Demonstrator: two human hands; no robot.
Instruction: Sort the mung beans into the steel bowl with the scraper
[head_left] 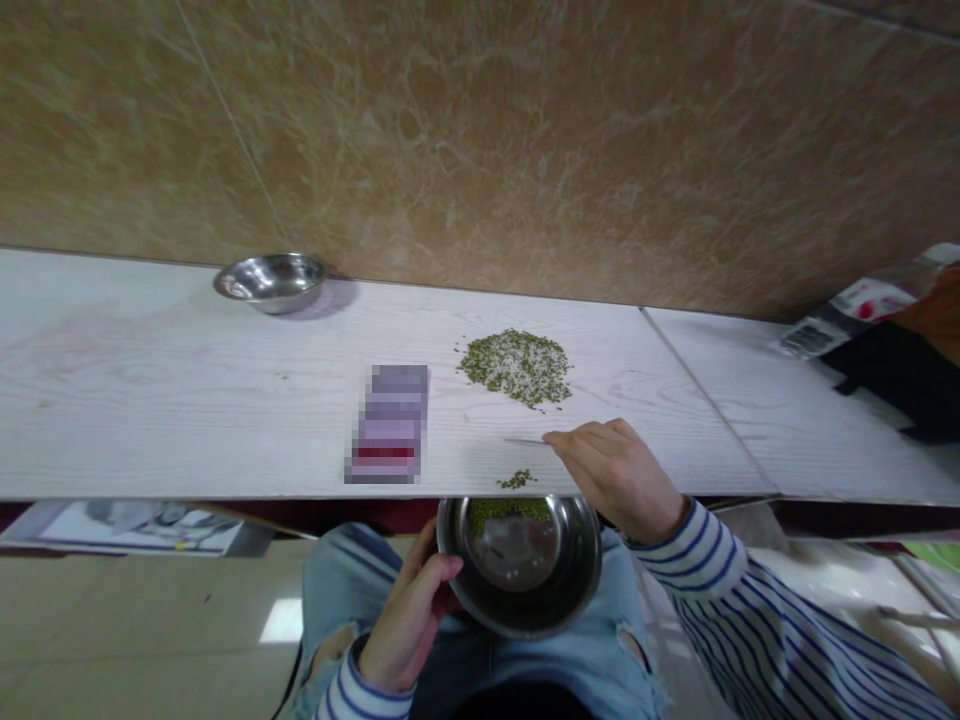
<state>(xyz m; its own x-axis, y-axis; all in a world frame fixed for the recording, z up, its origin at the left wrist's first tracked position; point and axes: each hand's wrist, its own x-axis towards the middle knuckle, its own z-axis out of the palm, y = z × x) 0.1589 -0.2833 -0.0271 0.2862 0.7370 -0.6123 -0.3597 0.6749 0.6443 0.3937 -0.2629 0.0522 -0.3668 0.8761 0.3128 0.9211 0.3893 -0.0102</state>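
My left hand (416,605) grips the left rim of a steel bowl (517,622), thumb over the edge. The bowl sits above my lap, against the table's front edge, with green beans (510,512) lying along its far side. In my right hand (619,475), closed above the table, is a thin metal tool (525,440) pointing left; its exact kind is unclear. Below the tool, a small cluster of green beans (517,480) lies near the table edge. Farther back spreads a larger pile of green beans mixed with white grains (516,368).
A second steel bowl (271,284) stands by the wall at the back left. Left of the pile lies a blurred-out, phone-like rectangle (388,425). A plastic bottle (862,305) and a black object (904,380) are at the right end. A seam (709,400) crosses the white table (150,400).
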